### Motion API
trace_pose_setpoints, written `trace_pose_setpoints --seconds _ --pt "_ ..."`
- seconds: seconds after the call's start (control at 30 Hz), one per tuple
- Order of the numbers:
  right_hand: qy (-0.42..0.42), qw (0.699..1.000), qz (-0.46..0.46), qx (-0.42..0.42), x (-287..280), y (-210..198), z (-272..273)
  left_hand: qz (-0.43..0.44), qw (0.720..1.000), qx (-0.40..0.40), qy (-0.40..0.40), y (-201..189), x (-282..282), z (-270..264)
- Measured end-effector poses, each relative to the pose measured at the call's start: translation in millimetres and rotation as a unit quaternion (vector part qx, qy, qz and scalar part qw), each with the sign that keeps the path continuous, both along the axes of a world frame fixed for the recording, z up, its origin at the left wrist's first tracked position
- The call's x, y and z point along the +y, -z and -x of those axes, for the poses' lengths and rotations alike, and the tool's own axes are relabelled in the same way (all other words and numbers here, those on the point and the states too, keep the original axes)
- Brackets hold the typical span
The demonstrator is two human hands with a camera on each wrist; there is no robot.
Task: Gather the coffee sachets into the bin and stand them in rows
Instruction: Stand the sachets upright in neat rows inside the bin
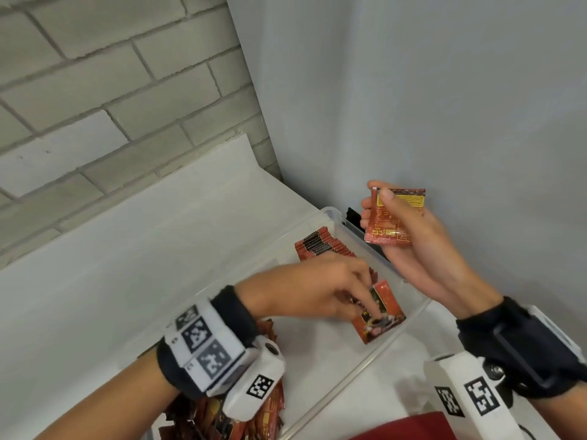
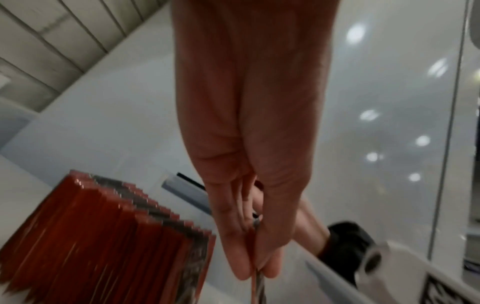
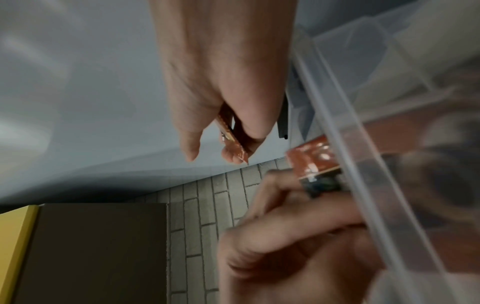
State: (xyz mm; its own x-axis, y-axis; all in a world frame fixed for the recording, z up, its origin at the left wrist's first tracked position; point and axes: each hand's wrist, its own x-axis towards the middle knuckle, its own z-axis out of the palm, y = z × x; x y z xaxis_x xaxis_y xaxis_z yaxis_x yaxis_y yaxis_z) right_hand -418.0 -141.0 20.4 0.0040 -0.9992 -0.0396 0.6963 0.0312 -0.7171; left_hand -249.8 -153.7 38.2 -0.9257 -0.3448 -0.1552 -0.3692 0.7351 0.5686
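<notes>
From the head camera: a clear plastic bin point(image 1: 409, 315) sits on a white counter point(image 1: 127, 249) in a corner between a brick wall and a plain grey wall. Inside it, a row of red sachets point(image 1: 317, 246) stands on edge. The left hand point(image 1: 314, 293) reaches into the bin, fingertips pinching a sachet point(image 1: 379, 315) that leans at the near end of that row. The right hand point(image 1: 409, 242) is raised over the bin's far rim, thumb and fingers clasping a second sachet point(image 1: 394, 217), held upright. A loose heap of sachets point(image 1: 270, 408) lies below the left wrist.

From the left wrist camera: the thumb and fingers press together on the thin edge of the sachet, just beside the standing row.

From the right wrist camera: the right hand grips its sachet edge-on; the picture is blurred.

The step in hand looks like standing 1 sachet at the row's end. Next, it likely needs setting upright against its neighbours before the right hand's sachet follows.
</notes>
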Motion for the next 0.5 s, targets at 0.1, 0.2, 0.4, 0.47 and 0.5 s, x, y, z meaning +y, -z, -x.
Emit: trace_pose_setpoints --seconds 0.1,0.2,0.4,0.47,0.5 --pt "0.001 1.0 -0.004 -0.001 0 1 0 0.024 0.999 -0.032 0.035 18 4 10" --pt "0.002 1.0 -0.006 -0.001 0 1 0 0.051 0.996 -0.046 0.052 26 4 16" --pt "-0.001 1.0 -0.008 0.005 0 1 0 0.125 0.99 -0.057 0.037 32 2 20" --pt "-0.002 1.0 -0.01 0.005 0 0 0 0.157 0.986 -0.052 0.029 33 3 20" --pt "0.0 1.0 -0.011 0.005 0 1 0 0.175 0.983 -0.045 0.024 34 3 20"
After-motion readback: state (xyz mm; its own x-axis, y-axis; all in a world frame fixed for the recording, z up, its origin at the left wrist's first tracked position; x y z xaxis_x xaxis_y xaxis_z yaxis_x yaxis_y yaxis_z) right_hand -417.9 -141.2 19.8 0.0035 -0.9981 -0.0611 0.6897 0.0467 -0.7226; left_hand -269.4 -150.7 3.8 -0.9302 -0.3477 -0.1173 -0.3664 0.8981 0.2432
